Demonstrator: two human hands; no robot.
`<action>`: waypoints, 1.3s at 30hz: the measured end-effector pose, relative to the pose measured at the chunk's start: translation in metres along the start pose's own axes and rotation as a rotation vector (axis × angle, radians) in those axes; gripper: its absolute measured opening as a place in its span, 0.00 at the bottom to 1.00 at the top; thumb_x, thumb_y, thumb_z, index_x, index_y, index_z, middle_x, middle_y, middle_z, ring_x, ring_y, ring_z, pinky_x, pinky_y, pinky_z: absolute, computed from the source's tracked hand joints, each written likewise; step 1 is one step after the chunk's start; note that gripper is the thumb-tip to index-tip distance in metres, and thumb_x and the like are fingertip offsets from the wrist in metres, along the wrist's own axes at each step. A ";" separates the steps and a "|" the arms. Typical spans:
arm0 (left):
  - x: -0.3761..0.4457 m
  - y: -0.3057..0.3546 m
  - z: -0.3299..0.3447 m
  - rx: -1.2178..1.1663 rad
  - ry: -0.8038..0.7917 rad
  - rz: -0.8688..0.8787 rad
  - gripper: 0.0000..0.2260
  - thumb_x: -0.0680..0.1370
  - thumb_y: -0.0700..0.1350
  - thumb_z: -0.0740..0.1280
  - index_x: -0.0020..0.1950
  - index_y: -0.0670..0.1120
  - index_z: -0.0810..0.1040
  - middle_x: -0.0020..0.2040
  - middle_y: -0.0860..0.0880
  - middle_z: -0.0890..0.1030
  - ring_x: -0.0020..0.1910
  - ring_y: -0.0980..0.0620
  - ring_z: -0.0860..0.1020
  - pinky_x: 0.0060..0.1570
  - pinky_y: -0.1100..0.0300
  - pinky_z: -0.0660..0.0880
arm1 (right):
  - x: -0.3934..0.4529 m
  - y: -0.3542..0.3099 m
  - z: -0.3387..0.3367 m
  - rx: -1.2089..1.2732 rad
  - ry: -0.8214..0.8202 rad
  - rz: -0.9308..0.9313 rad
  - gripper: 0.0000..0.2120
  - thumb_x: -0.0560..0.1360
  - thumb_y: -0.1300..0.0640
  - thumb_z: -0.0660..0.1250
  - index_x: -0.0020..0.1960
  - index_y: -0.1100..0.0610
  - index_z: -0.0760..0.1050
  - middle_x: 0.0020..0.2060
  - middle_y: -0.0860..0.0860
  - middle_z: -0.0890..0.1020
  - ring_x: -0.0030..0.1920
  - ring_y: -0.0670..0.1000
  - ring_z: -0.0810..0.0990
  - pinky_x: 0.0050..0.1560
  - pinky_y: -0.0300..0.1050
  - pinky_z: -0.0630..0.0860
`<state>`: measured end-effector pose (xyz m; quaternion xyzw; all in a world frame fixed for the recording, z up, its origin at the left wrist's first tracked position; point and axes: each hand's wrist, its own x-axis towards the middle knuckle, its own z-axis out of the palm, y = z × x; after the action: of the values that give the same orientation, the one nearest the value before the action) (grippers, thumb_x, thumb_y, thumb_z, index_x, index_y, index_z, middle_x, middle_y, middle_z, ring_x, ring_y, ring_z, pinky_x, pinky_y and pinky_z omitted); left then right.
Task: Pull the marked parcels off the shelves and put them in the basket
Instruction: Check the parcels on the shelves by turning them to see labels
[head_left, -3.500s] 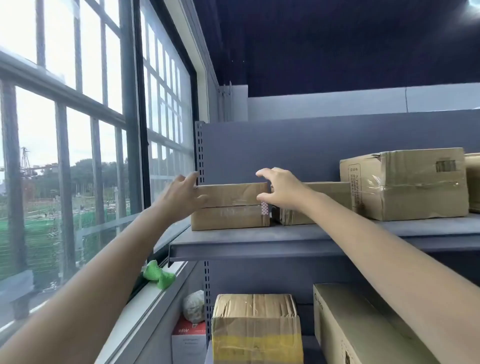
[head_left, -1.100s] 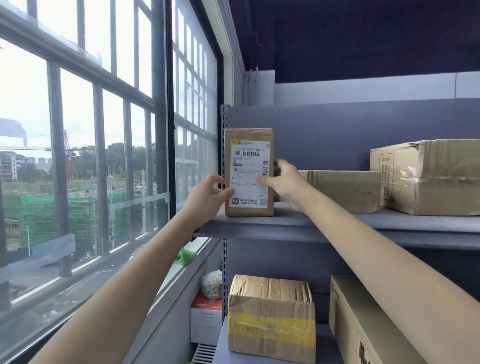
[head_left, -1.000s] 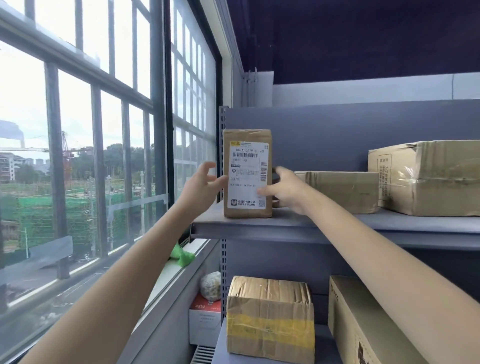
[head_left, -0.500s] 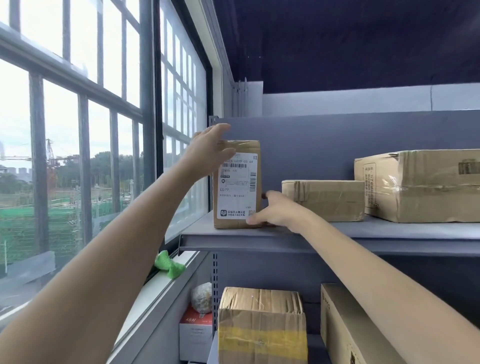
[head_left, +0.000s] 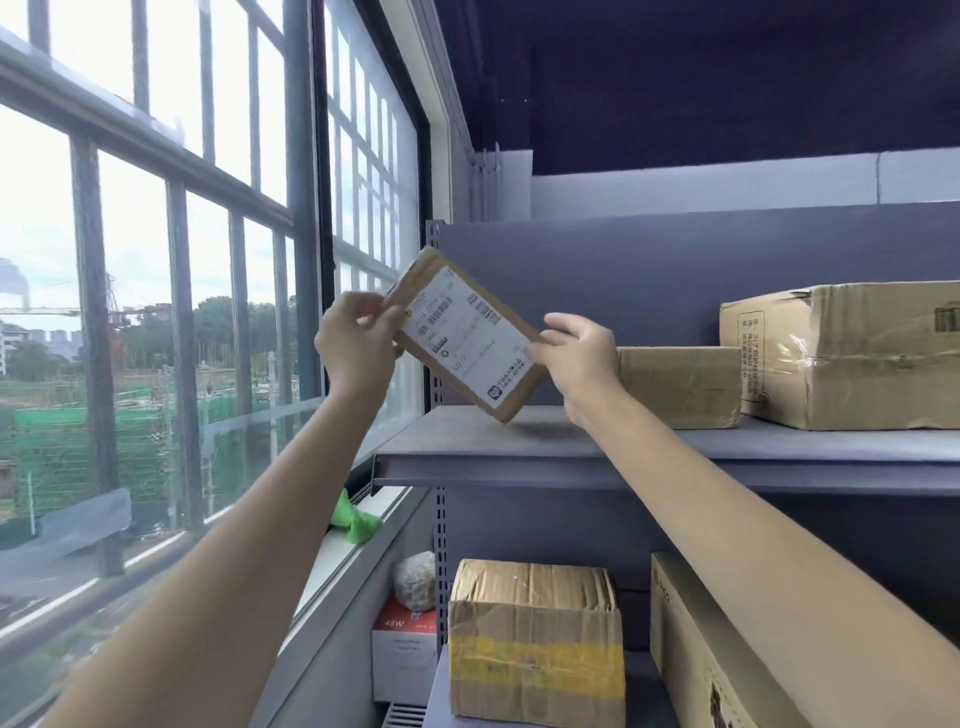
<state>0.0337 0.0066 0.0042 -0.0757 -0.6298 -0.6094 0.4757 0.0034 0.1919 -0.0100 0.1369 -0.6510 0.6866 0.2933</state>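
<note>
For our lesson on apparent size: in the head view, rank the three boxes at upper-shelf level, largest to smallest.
1. Crumpled box at the right, partly cut off.
2 and 3. Unsure: the labelled parcel in both hands is nearer the camera than the plain box.

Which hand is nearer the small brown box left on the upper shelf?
Right. The right hand is just beside the small brown box, at its left end. The left hand is farther left, across the labelled parcel both hands hold.

Single head-worn wide-angle view, facing forward and slightly up at a grey shelf (head_left: 519, 441), close at arm's reach, window (head_left: 182, 260) from 9 to 11 o'clock, lower shelf boxes at 5 o'clock.
</note>
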 end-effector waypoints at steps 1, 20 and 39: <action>-0.004 -0.008 -0.002 0.042 -0.030 -0.029 0.05 0.74 0.37 0.69 0.47 0.42 0.75 0.50 0.43 0.79 0.48 0.44 0.81 0.45 0.49 0.81 | 0.001 0.000 -0.004 -0.033 0.038 -0.032 0.23 0.70 0.68 0.69 0.64 0.60 0.72 0.57 0.54 0.79 0.51 0.50 0.78 0.37 0.32 0.73; -0.007 -0.040 0.005 0.303 -0.411 -0.167 0.14 0.77 0.43 0.66 0.60 0.42 0.69 0.55 0.40 0.80 0.43 0.48 0.80 0.42 0.52 0.79 | -0.006 0.019 -0.036 -0.471 -0.104 -0.236 0.28 0.70 0.67 0.69 0.68 0.58 0.68 0.65 0.55 0.74 0.65 0.54 0.72 0.58 0.54 0.76; -0.095 0.035 0.153 0.597 -0.244 0.610 0.13 0.73 0.36 0.63 0.57 0.40 0.76 0.59 0.41 0.76 0.61 0.41 0.68 0.57 0.59 0.63 | 0.033 0.010 -0.203 -0.634 0.035 -0.221 0.09 0.70 0.64 0.67 0.50 0.58 0.79 0.42 0.47 0.78 0.44 0.46 0.72 0.41 0.34 0.67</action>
<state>0.0304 0.1893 -0.0072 -0.1887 -0.7786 -0.2190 0.5570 0.0112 0.3977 -0.0228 0.0968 -0.8083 0.4161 0.4051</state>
